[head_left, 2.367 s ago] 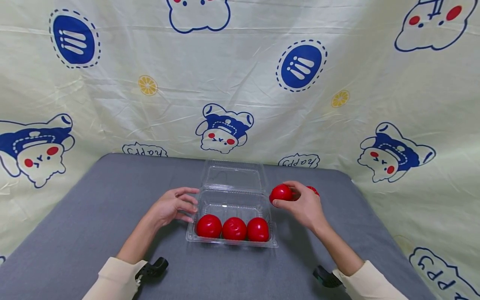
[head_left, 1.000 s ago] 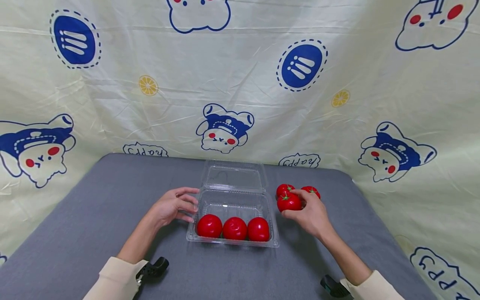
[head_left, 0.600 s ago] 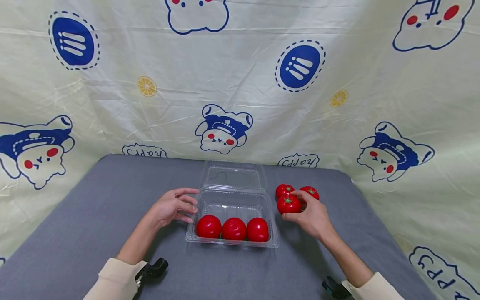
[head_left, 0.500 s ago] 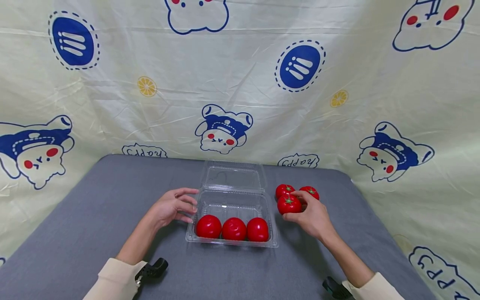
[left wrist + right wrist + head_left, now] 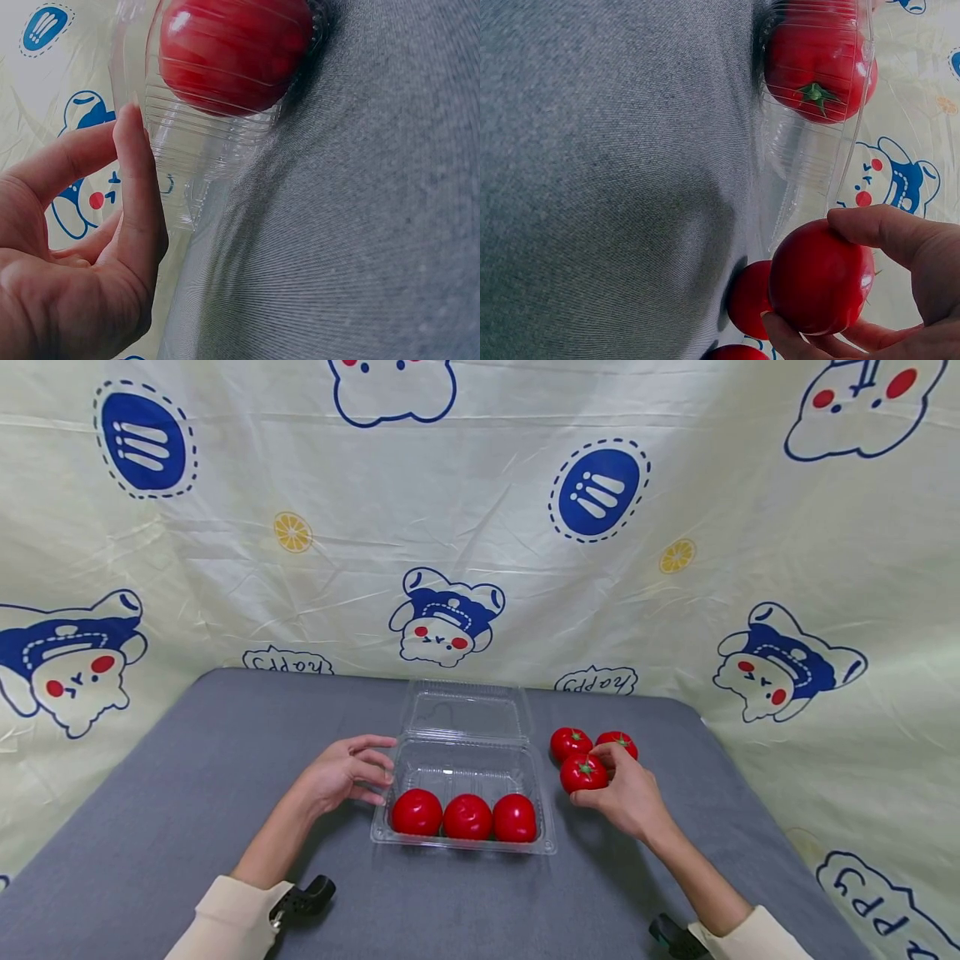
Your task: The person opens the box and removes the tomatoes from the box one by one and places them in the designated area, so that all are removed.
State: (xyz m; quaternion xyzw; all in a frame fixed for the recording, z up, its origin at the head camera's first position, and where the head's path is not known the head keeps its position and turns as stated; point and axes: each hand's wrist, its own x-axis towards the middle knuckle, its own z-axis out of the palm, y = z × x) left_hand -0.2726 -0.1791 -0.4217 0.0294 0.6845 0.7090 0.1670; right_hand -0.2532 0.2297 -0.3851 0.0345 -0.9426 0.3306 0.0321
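My right hand (image 5: 628, 793) grips a red tomato (image 5: 583, 774) between thumb and fingers, its green stem facing up. In the right wrist view this tomato (image 5: 821, 277) appears held off the grey cloth. Just behind it sit two more tomatoes, one at the left (image 5: 570, 743) and one at the right (image 5: 617, 742), the latter partly covered by my fingers. A clear plastic box (image 5: 480, 847) stands in the middle with three tomatoes (image 5: 468, 817) in a row along its front. At the box's left side rests my left hand (image 5: 341, 774), fingers extended; the left wrist view shows fingertips (image 5: 129, 116) against the wall.
The box's hinged lid (image 5: 467, 710) lies folded back behind it. Grey cloth (image 5: 435, 910) covers the table. A pale printed curtain (image 5: 337, 593) hangs directly behind the table's far edge.
My right hand has moved the tomato rightward and closer to me, away from the box, and turned it stem up. The two tomatoes behind have come into view. My left hand stays put.
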